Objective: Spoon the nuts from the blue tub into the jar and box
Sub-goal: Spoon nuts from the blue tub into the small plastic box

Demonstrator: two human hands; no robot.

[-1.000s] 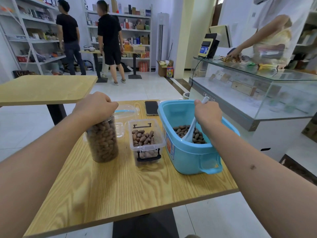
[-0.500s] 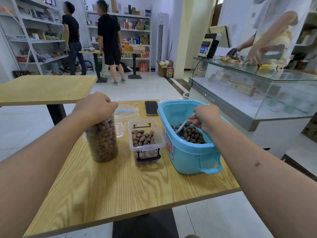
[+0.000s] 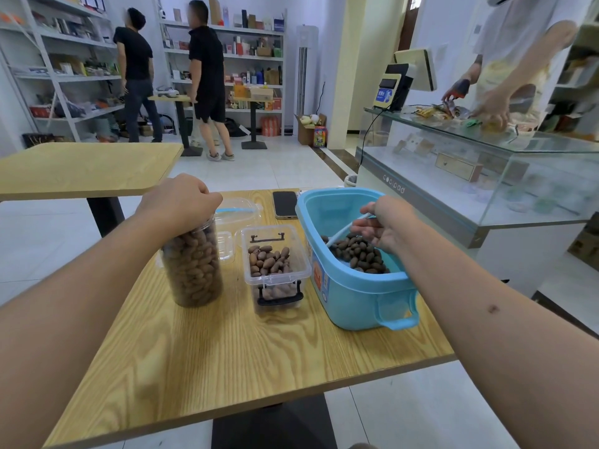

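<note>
1. A blue tub (image 3: 353, 296) stands at the right edge of the wooden table (image 3: 246, 358). A layer of brown nuts (image 3: 363, 257) lies on its floor, gathered toward the near side; the far part of the floor is bare.
2. The right hand (image 3: 385, 225) reaches into the tub from the right, fingers curled around the handle of a white spoon (image 3: 340, 234). The spoon slants down to the left, and its bowl end touches the pile of nuts.
3. A tall clear jar (image 3: 194, 267) stands on the left of the table, packed with nuts almost to the top. The left hand (image 3: 181, 202) lies over its mouth, fingers closed down around the rim, so the opening itself is hidden.
4. A clear box (image 3: 275, 267) with black clip handles sits between the jar and the tub, just beside the tub's wall. It is open and holds nuts across its bottom, well short of full.
5. Behind the jar and box lie two clear lids: a larger oval one with a blue strip (image 3: 240, 210), and a small squarish one (image 3: 225, 247) just right of the jar.
6. A phone (image 3: 285, 204) lies flat, screen dark, at the table's far edge, beside the tub's far left corner.
</note>
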